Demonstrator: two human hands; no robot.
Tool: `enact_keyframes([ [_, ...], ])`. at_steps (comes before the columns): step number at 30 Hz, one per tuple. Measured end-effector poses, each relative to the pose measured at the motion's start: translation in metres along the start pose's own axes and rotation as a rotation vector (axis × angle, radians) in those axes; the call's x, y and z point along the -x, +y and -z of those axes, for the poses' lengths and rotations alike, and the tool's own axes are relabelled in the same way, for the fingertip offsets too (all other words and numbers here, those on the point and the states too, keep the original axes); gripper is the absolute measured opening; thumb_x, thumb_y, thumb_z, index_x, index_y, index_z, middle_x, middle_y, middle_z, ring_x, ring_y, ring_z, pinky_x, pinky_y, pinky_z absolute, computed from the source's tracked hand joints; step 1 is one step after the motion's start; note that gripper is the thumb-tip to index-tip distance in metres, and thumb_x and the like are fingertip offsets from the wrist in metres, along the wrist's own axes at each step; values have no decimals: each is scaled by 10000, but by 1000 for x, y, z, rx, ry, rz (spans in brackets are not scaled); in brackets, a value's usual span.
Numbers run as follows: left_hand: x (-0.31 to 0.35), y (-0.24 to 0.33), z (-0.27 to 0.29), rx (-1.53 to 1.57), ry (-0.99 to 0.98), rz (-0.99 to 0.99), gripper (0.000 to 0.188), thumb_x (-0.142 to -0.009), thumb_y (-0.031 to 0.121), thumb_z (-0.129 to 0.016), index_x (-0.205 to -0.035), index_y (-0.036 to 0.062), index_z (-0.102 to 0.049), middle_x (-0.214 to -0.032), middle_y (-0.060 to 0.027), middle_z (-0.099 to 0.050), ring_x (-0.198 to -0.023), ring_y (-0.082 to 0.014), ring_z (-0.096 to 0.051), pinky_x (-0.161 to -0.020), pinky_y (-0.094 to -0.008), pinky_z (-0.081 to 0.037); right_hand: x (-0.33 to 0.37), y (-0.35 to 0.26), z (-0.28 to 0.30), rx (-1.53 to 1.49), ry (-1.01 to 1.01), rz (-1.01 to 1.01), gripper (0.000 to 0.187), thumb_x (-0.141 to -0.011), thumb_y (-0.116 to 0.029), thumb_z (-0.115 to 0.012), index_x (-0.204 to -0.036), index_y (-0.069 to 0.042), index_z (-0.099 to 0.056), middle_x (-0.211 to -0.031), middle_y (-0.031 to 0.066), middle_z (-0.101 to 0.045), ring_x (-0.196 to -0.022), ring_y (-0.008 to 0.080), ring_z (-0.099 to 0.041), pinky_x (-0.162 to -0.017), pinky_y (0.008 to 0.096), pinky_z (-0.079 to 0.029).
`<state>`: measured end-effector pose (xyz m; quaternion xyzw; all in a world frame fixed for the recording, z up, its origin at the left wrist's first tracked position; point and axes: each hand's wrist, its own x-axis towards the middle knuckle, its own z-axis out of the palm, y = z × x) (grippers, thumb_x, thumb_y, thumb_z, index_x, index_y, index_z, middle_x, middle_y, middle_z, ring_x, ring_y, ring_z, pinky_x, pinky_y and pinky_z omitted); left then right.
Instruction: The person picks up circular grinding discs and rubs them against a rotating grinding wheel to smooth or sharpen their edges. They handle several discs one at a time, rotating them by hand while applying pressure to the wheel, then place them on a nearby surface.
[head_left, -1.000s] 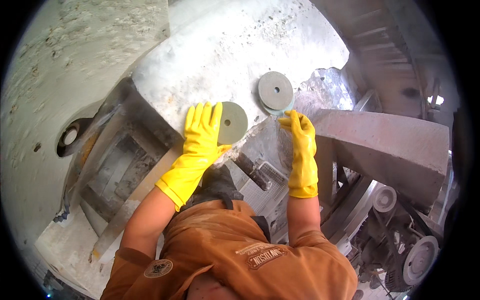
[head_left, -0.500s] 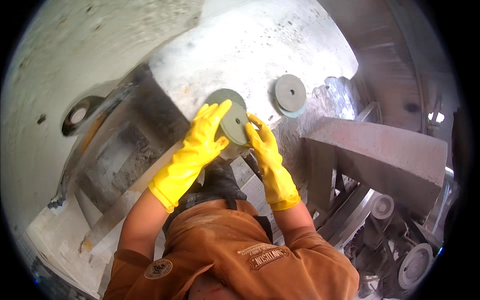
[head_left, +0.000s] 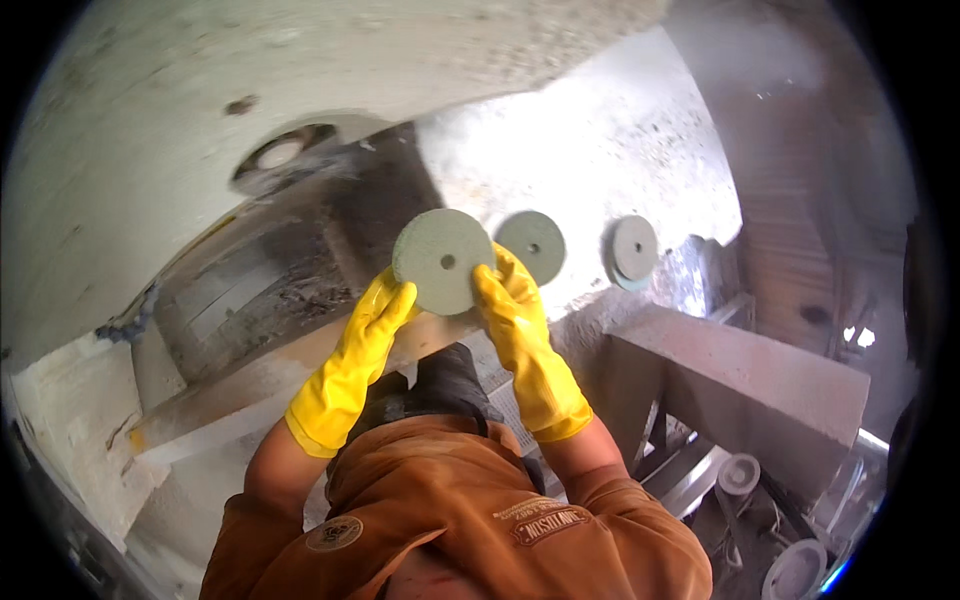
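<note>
Between my two yellow-gloved hands is a grey-green grinding wheel (head_left: 425,245) with a small round hole in its middle. My left hand (head_left: 375,320) grips its lower left edge, thumb on the face. My right hand (head_left: 510,295) holds the lower right edge, its fingers partly hidden behind the disc. Just right of the held one, a second grinding wheel (head_left: 535,245) lies flat on the pale work surface (head_left: 580,150). Farther right, another grinding wheel (head_left: 634,247) rests on top of a greenish disc (head_left: 631,282), whose edge peeks out beneath.
A large pale wall (head_left: 330,60) with a round opening (head_left: 282,155) curves across the upper left. Below it lies a dusty recess (head_left: 240,290). On the right stands a thick grey beam (head_left: 740,390), with pulleys (head_left: 739,474) under it.
The grinding wheel has come up off the one beneath it and moved left in both my hands. The lower wheel now shows whole. My view has shifted left.
</note>
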<state>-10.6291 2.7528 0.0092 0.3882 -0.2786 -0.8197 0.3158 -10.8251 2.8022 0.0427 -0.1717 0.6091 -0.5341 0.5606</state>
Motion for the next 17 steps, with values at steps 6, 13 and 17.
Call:
enact_keyframes([
  [6,-22,13,85,446,179,-106,441,-1031,291,-601,-1350,-6,-534,-1289,-152,-607,-1153,-259,-616,-995,-402,-515,-40,54,-104,-415,-386,-186,425,-1032,-157,-592,-1433,-72,-482,-1303,92,-620,-1030,199,-682,-908,359,-590],
  [13,-67,19,176,566,148,-79,415,-1003,148,-617,-1392,67,-498,-1250,-150,-601,-1026,-242,-621,-755,-318,-541,-105,89,-183,-381,-369,-298,359,-1054,-95,-490,-1410,-48,-479,-1254,145,-615,-1051,269,-678,-892,382,-600],
  [17,-99,29,204,477,116,-104,446,-992,126,-634,-1413,160,-491,-1266,-142,-593,-1024,-225,-618,-741,-322,-544,-140,92,-197,-411,-429,-270,360,-1056,-111,-485,-1414,-69,-482,-1276,139,-602,-1079,270,-667,-906,364,-590],
])
